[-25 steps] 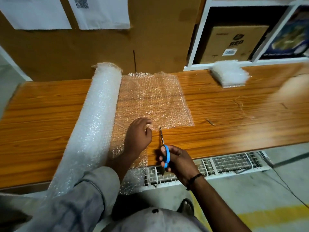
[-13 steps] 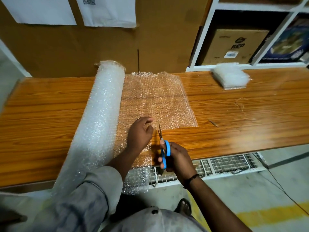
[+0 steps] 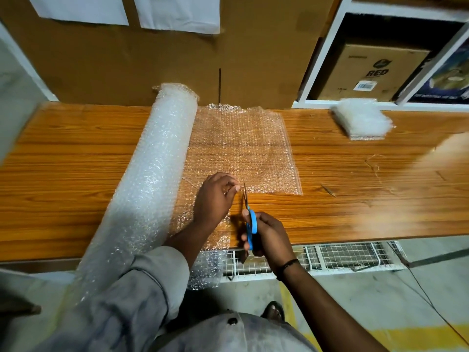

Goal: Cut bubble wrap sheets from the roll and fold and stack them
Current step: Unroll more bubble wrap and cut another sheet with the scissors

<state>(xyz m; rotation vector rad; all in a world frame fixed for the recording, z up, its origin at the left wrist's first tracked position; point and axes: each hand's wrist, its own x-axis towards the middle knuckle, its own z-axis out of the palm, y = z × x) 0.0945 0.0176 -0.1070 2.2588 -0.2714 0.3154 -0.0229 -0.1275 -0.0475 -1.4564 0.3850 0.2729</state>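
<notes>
Brown cardboard box on the shelf says "RED" in dark letters, with a small barcode label under it. On the wooden desk, the bubble wrap roll lies on the left, and a flat sheet spreads out to its right. The left hand reaches over the sheet, and its grip pinches the sheet by the blade tips. The right hand, a dark band on its wrist, has its grip closed around the blue scissors, blades pointing away. A stack of folded sheets sits far right, near the shelf.
</notes>
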